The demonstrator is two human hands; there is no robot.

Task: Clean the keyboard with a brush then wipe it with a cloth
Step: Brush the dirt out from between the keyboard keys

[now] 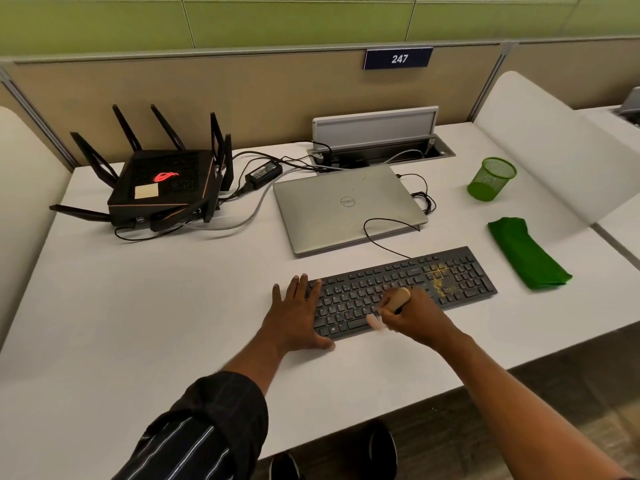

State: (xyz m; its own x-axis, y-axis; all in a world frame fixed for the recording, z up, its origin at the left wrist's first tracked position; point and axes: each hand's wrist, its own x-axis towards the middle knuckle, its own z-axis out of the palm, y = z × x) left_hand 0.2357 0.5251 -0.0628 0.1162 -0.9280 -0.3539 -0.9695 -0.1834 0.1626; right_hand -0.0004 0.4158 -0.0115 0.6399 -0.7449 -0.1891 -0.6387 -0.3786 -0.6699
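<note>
While the right hand point(414, 317) is gripping the brush point(399, 297), the left hand point(294, 318) is lying flat against the keyboard point(464, 277), laptop point(346, 211) behind.

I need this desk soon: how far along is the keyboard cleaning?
Nothing finished yet. In hand: the right hand grips the brush over the middle keys while the left hand touches the keyboard. Left: yellow crumbs by the number pad, then wiping; the green cloth lies folded beside it.
</note>
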